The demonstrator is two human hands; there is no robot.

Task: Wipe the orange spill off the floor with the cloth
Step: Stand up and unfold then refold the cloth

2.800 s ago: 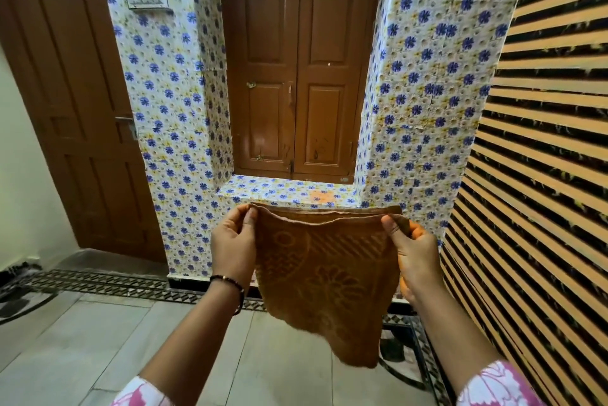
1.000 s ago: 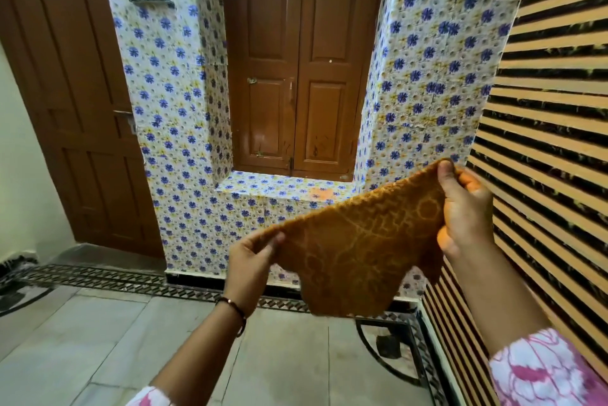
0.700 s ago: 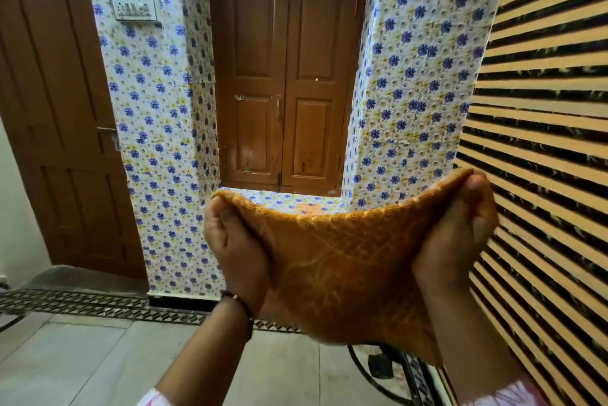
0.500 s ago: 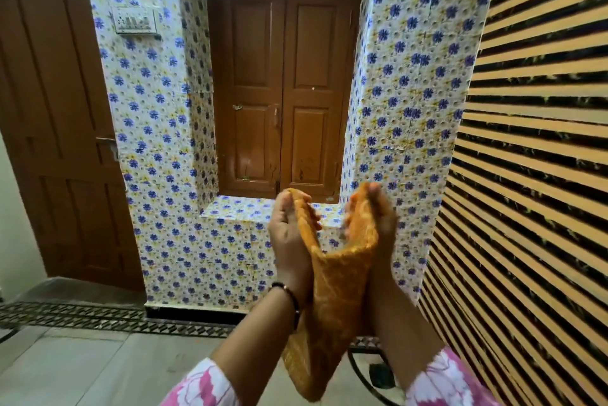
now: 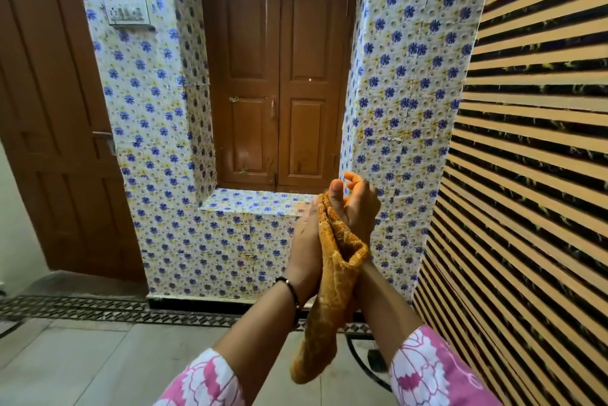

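Note:
The orange patterned cloth [image 5: 329, 290] hangs folded in half between my two hands, at chest height in front of the tiled ledge. My left hand [image 5: 306, 241] holds its gathered top edge. My right hand [image 5: 357, 205] lies against the cloth's other side, thumb up and fingers loosely spread above the fabric. A faint orange patch [image 5: 298, 207] shows on the ledge just left of my hands, partly hidden by them.
The blue-flowered tiled ledge [image 5: 250, 201] sits below a brown double shutter [image 5: 279, 76]. A brown door [image 5: 49, 129] stands at the left and a striped wall [image 5: 526, 175] at the right. Grey floor tiles [image 5: 98, 366] lie below, with a dark wire stand [image 5: 365, 363] near the striped wall.
The cloth was spread wide between my hands. My hands then came together and folded it in half, and they now meet with the cloth hanging narrow.

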